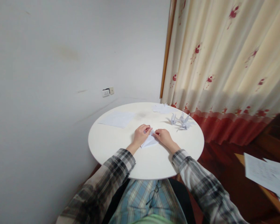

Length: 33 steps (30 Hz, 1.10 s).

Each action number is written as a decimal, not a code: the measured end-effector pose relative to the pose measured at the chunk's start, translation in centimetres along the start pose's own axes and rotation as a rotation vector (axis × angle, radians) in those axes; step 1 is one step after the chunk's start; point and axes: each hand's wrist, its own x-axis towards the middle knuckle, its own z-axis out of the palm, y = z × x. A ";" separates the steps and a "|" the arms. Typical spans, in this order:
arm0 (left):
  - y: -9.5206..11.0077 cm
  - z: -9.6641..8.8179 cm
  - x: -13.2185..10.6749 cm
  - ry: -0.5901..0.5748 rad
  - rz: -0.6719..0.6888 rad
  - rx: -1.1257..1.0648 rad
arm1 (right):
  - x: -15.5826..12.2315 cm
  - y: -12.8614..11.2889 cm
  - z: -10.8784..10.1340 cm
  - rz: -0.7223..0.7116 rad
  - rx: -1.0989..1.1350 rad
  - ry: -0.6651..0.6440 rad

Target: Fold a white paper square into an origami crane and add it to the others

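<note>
Your left hand [141, 134] and right hand [164, 136], both nearly closed on paper [150, 142], twelve and two o'clock edges, mid-table [116, 141], eight o'clock from cranes [183, 122]; likely light, crisp, easily creased, best held by edges.

Behind the round white table [112, 149] I see a pale, slightly stained wall [60, 74] that carries a socket [105, 93], and beside it a wooden strip [168, 49], then a cream curtain [224, 59] with red flowers [197, 49], hanging above a dark reddish floor [217, 155].
</note>
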 end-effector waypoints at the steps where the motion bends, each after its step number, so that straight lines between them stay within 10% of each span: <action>1: 0.0 0.0 0.0 0.001 0.000 -0.003 | 0.0 0.0 0.0 0.001 -0.003 0.002; 22: -0.1 -0.4 0.4 0.114 0.000 0.059 | -0.1 -0.2 -0.2 0.019 -0.065 0.010; 33: -0.7 -0.3 0.3 -0.162 -0.019 0.016 | -0.1 0.0 -0.2 -0.049 -0.092 -0.004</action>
